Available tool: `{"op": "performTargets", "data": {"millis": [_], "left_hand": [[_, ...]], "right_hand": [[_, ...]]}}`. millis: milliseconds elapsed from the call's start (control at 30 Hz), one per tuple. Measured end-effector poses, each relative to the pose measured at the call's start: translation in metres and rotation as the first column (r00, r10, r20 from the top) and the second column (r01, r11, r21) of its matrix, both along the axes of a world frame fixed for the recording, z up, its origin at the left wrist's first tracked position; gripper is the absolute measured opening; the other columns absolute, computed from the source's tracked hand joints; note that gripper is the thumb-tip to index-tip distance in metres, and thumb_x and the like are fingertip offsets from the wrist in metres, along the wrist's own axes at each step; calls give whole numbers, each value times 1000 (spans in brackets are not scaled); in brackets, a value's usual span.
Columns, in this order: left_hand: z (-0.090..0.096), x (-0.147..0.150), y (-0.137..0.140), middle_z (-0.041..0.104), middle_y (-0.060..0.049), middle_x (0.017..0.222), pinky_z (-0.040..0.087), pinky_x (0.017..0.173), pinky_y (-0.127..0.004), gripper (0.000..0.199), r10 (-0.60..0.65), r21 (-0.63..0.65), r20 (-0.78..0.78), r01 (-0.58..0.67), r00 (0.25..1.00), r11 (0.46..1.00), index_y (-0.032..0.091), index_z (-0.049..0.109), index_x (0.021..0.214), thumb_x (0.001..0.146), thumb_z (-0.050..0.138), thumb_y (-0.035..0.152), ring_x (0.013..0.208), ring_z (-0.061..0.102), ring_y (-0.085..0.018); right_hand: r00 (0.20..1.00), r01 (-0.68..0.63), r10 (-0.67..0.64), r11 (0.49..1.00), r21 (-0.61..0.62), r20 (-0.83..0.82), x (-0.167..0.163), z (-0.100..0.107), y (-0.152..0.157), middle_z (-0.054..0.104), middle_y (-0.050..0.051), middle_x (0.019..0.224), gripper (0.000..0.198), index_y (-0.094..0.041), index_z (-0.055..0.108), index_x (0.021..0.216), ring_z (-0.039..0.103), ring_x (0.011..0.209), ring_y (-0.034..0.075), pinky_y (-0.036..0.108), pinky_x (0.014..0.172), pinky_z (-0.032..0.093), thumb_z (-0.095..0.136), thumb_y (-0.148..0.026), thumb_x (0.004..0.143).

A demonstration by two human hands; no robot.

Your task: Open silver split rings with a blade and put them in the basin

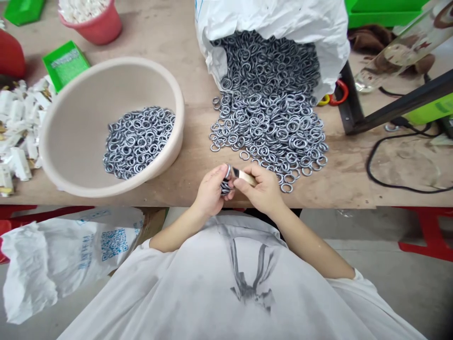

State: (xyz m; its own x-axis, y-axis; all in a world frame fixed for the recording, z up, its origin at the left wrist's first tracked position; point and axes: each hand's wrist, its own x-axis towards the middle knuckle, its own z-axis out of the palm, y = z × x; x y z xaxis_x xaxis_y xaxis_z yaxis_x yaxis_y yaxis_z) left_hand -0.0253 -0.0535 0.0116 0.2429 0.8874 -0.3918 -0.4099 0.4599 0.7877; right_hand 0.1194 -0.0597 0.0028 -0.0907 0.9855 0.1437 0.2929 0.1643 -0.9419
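Observation:
My left hand (209, 191) is closed around several grey metal rings (225, 188), with one ring pinched upright at the thumb and fingertips. Close beside it, my right hand (264, 190) grips a small knife-like tool (245, 177) with a slanted dark tip and a pale, shiny body. That tip points at the pinched ring; whether they touch I cannot tell. Just beyond my hands, a loose heap of rings (269, 127) spills from the mouth of a white sack (276, 16). To the left, more rings (139, 141) lie in a large beige bowl (71, 127).
White plastic parts (19, 123) are piled left of the bowl. Behind it stand a green tray (67, 66) and a red tub (94, 26) of white pieces. On the right are a black metal frame (399, 101), a clear bottle (399, 49) and a black cable (370, 165).

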Motion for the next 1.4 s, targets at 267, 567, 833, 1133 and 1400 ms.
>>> {"op": "performTargets", "data": {"millis": [267, 567, 833, 1133, 1400], "left_hand": [[-1, 0, 0, 46, 8, 51, 28, 33, -18, 47, 0, -40, 2, 0, 1000, 999, 19, 48, 75, 73, 74, 58, 35, 44, -7], [8, -11, -11, 48, 4, 56, 35, 38, -19, 45, -180, 47, 119, 175, 976, 983, 18, 45, 64, 80, 73, 49, 39, 42, -5], [4, -28, 2, 47, 3, 56, 35, 39, -19, 48, 2, 72, 180, -15, 984, 997, 18, 41, 60, 81, 69, 50, 42, 43, -6], [-5, -34, 4, 54, 6, 62, 33, 39, -17, 35, 14, 10, 87, -15, 996, 1000, 19, 50, 79, 74, 78, 39, 40, 47, -5], [-12, -7, 1, 52, 8, 60, 34, 36, -17, 50, -41, 45, 14, 40, 999, 998, 18, 54, 83, 69, 81, 58, 39, 46, -4]], "right_hand": [[959, -72, 34, 989, 126, 282, 0, 7, -6, 57, 0, 65, 46, -20, 57, 67, 51, 64, 14, 28, 60, 33, 55, -58, 93], [961, 103, -72, 989, -106, 266, 21, -6, 26, 51, -2, 57, 48, -20, 59, 69, 46, 57, 14, 27, 58, 33, 49, -60, 94], [476, 170, -41, 984, -46, 878, 9, -1, 52, 69, 15, 104, 24, -17, 70, 102, 63, 80, 25, 31, 62, 33, 60, -37, 93], [958, 22, 23, 988, -154, 285, 8, 2, 41, 61, 4, 78, 27, -20, 62, 90, 54, 67, 17, 29, 61, 38, 52, -43, 96], [994, -16, -8, 974, -227, -105, -13, 5, 14, 52, -2, 67, 31, -22, 56, 80, 47, 59, 13, 27, 57, 37, 57, -51, 91]]}}
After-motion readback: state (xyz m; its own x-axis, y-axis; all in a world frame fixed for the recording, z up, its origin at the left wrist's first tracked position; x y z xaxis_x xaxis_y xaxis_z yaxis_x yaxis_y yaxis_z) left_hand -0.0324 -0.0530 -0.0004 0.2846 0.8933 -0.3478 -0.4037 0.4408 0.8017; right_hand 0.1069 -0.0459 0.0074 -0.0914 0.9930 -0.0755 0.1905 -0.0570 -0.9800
